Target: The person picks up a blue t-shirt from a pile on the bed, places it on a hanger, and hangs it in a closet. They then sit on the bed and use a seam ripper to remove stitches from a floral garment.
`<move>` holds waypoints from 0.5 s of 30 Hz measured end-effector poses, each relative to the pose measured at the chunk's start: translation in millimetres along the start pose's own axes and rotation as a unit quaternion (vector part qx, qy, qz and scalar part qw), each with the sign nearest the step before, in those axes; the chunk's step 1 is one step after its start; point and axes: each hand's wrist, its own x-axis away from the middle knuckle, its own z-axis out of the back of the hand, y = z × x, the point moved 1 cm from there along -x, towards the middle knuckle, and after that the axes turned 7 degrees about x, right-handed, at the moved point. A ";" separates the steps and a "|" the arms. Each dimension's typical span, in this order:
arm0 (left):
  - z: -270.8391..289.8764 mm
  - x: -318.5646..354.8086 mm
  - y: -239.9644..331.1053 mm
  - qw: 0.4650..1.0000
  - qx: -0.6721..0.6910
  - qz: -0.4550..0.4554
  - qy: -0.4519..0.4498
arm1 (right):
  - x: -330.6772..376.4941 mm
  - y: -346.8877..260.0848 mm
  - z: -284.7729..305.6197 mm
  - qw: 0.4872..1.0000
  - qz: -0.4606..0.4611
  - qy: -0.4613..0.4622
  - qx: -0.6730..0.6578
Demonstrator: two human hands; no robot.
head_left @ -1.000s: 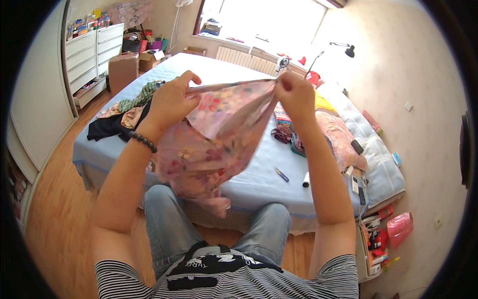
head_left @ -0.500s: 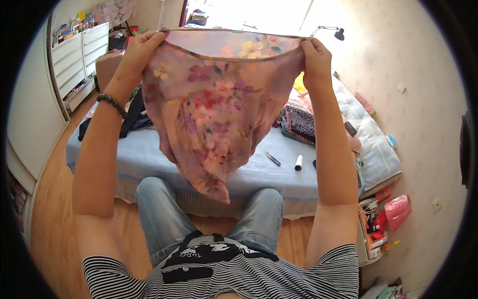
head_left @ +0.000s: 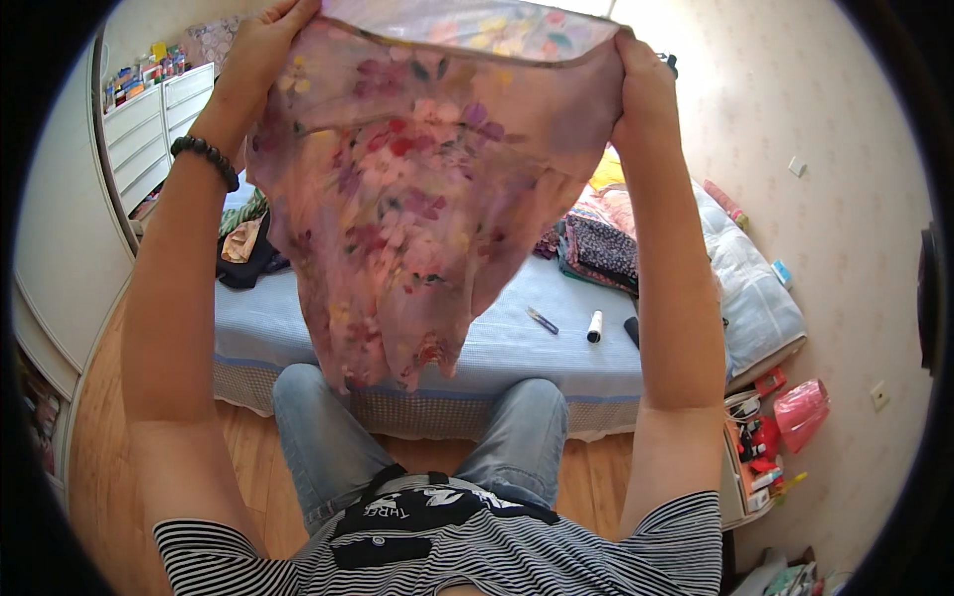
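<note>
A sheer mauve-pink garment [head_left: 407, 189] with a floral print hangs in front of me above the bed. Dark trim runs along its upper opening, which sags between two held corners. At its upper left corner, my left hand [head_left: 260, 50] is closed on the edge, a dark bead bracelet around the wrist. My right hand [head_left: 648, 94] pinches the opposite corner. The lower part of the cloth falls in loose folds to a ragged-looking hem, just over the bed's front edge.
On the blue-covered bed [head_left: 507, 363] lie small snips [head_left: 542, 320], a white bottle [head_left: 594, 327] and a stack of folded clothes [head_left: 599, 248]. Dark clothing [head_left: 248, 260] lies to the left. White drawers [head_left: 134, 134] stand far left; a cluttered side unit [head_left: 735, 477] is at right.
Both hands have risen and moved slightly apart, lifting the garment higher. Its hem has swung from one hanging point into a wider spread.
</note>
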 end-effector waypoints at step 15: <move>20.8 22.9 8.8 0.974 -0.148 -0.145 -0.095 | -7.2 -34.6 42.4 0.961 -0.092 -0.177 0.192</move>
